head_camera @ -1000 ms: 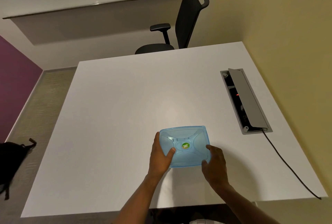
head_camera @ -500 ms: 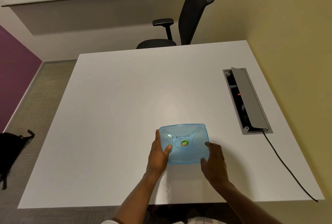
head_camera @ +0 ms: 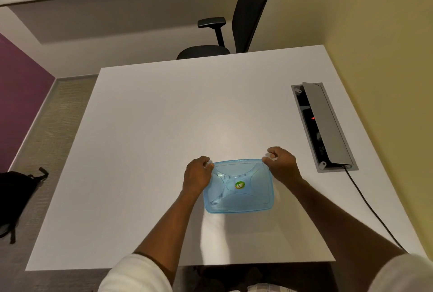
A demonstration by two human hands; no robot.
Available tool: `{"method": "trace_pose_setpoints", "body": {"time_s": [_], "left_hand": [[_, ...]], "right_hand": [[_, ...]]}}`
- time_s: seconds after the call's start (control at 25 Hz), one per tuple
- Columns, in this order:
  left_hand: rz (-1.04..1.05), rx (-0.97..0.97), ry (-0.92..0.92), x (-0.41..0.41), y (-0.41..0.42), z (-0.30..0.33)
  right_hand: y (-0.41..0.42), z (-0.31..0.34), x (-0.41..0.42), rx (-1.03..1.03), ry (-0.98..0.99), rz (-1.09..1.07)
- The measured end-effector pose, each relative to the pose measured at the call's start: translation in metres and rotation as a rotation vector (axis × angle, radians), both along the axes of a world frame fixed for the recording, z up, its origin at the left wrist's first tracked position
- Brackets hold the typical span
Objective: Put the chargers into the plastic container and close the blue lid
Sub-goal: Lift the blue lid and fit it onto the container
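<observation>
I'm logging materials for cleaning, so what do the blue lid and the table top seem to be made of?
Blue lid: likely thin translucent plastic, glossy; light passes through and its moulded ribs catch highlights. Table: smooth white matte laminate, perhaps; it shows only a soft sheen and no grain.

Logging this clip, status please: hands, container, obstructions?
Left hand, right hand pinching far corners of translucent blue plastic lid. Lid on container. Nothing in the way.

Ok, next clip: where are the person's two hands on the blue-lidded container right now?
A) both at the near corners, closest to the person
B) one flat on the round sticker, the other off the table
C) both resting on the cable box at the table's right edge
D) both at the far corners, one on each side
D: the left hand and right hand sit at the far corners of the blue lid, fingers curled at its edge.
</observation>
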State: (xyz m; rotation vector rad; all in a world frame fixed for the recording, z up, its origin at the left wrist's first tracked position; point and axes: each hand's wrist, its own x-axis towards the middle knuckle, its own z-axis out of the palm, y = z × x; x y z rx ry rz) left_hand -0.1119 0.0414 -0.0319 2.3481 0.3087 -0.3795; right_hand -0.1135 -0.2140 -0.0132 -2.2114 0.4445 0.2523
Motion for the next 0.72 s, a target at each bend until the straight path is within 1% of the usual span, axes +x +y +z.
{"method": "trace_pose_setpoints", "body": {"time_s": [0.08, 0.12, 0.16, 0.28, 0.32, 0.52, 0.72], "left_hand": [[0.005, -0.009, 0.049, 0.002, 0.005, -0.002], [0.015, -0.002, 0.087, 0.011, 0.001, -0.006], [0.034, 0.011, 0.126, 0.02, -0.003, -0.014], [0.04, -0.004, 0.126, 0.018, 0.0, -0.012], [0.035, -0.016, 0.12, 0.02, -0.001, -0.013], [0.05, -0.048, 0.115, 0.019, 0.001, -0.015], [0.104, -0.064, 0.1, 0.013, -0.002, -0.009]], "right_hand": [[0.003, 0.001, 0.009, -0.021, 0.083, 0.099], [-0.003, -0.008, 0.019, 0.02, 0.137, 0.119], [-0.009, -0.02, 0.03, 0.06, 0.184, 0.099], [-0.009, -0.022, 0.024, 0.061, 0.246, 0.022], [-0.01, -0.023, 0.025, 0.069, 0.251, -0.005], [-0.01, -0.031, 0.019, 0.048, 0.242, 0.0], [-0.012, -0.029, 0.013, 0.062, 0.172, 0.02]]}}
